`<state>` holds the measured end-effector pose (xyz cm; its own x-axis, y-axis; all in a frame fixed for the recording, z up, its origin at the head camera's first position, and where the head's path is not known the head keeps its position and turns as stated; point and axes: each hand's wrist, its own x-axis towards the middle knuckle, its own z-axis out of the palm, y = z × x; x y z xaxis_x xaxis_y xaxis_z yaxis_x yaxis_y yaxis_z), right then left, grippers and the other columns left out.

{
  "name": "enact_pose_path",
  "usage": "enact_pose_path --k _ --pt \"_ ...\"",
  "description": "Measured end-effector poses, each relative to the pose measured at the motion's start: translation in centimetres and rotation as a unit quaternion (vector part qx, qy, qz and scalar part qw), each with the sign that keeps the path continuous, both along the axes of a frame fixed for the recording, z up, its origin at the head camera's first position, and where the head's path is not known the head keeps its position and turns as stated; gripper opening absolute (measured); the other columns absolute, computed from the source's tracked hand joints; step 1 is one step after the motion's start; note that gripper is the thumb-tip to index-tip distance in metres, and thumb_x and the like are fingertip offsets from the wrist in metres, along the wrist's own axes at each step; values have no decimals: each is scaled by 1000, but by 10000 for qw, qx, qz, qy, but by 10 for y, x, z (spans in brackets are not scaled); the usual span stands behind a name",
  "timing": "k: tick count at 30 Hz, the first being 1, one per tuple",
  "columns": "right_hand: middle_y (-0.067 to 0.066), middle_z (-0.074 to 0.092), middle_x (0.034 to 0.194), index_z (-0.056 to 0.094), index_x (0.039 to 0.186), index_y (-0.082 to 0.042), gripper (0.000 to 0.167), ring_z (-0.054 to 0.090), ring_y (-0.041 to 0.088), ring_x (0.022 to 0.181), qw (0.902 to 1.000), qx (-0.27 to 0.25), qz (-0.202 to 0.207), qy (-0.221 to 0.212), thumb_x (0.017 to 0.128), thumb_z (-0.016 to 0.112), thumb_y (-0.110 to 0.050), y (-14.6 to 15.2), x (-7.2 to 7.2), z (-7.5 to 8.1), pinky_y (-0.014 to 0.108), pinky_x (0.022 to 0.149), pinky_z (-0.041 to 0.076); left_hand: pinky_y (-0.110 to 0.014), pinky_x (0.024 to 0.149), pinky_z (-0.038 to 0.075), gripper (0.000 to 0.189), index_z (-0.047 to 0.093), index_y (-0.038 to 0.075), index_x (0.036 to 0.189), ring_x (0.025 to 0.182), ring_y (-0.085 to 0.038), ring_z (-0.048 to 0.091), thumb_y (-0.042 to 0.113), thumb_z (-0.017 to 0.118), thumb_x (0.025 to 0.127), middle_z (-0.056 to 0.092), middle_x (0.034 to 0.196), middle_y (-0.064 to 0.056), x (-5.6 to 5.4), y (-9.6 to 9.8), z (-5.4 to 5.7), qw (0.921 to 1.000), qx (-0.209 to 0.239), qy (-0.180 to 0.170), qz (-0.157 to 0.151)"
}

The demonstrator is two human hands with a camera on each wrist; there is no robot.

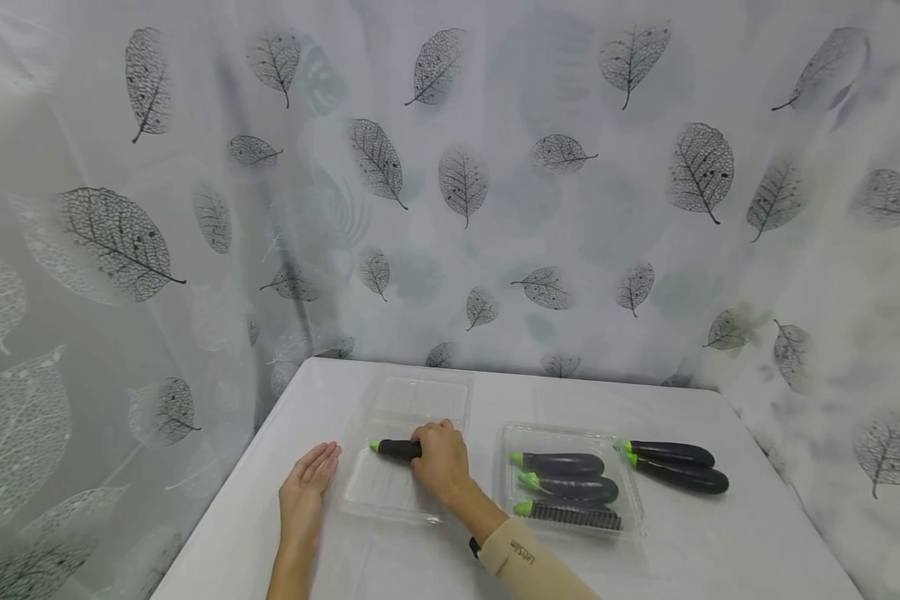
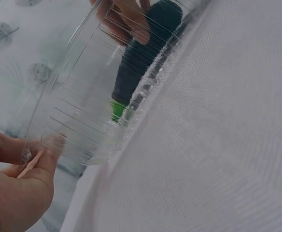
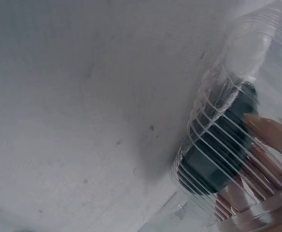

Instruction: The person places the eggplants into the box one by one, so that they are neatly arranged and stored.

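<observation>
1. The right hand (image 1: 441,460), low and centre in the head view, curls its fingers round a dark eggplant (image 1: 397,449) with a bright green stem end and holds it down inside the open clear tray (image 1: 378,493).
2. The eggplant lies flat along the tray's far edge, stem pointing to the left of the frame. The right wrist view shows its dark body through the tray's ribbed wall, with fingertips beside it.
3. The left hand (image 1: 306,493) lies with straight, relaxed fingers on the desk (image 1: 720,550), just beside the tray's left rim. In the left wrist view its fingertips (image 2: 44,154) sit at the rim, likely steadying the light plastic so it does not slide.
4. The tray's hinged lid (image 1: 422,396) lies open flat behind it, toward the leaf-print curtain (image 1: 495,183).
5. A second clear tray (image 1: 570,525), to the right of centre, holds 3 eggplants (image 1: 566,486) side by side, all stems left.
6. 2 loose eggplants (image 1: 675,467) rest on the desk just beyond that tray's right edge, near each other.
</observation>
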<state>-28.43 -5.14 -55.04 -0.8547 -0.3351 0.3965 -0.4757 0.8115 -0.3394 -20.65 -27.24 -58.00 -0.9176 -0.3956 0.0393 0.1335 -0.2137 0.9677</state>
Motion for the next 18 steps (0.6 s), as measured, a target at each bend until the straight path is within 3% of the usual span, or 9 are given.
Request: enact_pose_path --k 9,18 --pt "0 78 100 82 97 -13 27 66 21 93 10000 -5 -40 67 72 90 -8 1 -1 -1 38 82 60 -22 109 49 40 45 -4 149 139 -25 56 -2 47 109 54 151 -20 0 -1 0 9999 1 -103 -28" --pt "-1 78 100 82 97 -15 23 66 21 92 9994 -268 106 180 75 88 -10 2 4 13 38 80 60 -22 108 50 41 43 -6 149 137 -23 58 -1 47 109 53 151 -21 0 0 1 9999 20 -121 -14"
